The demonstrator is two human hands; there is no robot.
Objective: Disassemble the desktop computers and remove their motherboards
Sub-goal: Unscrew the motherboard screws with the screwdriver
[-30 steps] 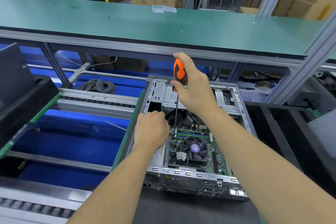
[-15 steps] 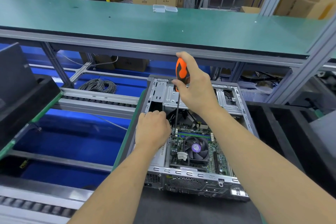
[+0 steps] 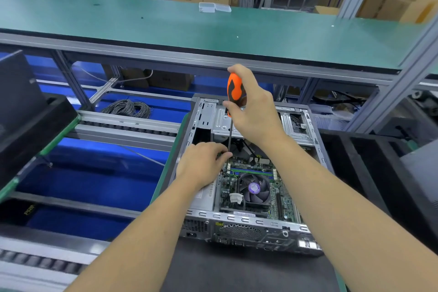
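An open desktop case (image 3: 246, 221) lies on its side on the dark mat in front of me. Inside it sits the green motherboard (image 3: 283, 204) with a black CPU fan (image 3: 253, 188). My right hand (image 3: 253, 111) grips the orange-and-black handle of a screwdriver (image 3: 233, 91), held upright with its shaft running down to the board's upper-left corner. My left hand (image 3: 203, 163) rests on the case's left side, its fingertips curled against the shaft near the tip. The tip itself is hidden behind my left fingers.
A green shelf (image 3: 213, 28) overhangs the bench with a small clear plastic box (image 3: 213, 7) on it. A roller conveyor (image 3: 123, 125) and a coil of grey cable (image 3: 128, 109) lie to the left. Black foam trays (image 3: 369, 173) stand to the right, a black case (image 3: 21, 111) far left.
Both hands and the screwdriver stay nearly in place over the board's corner; my right hand's grip has turned slightly on the handle.
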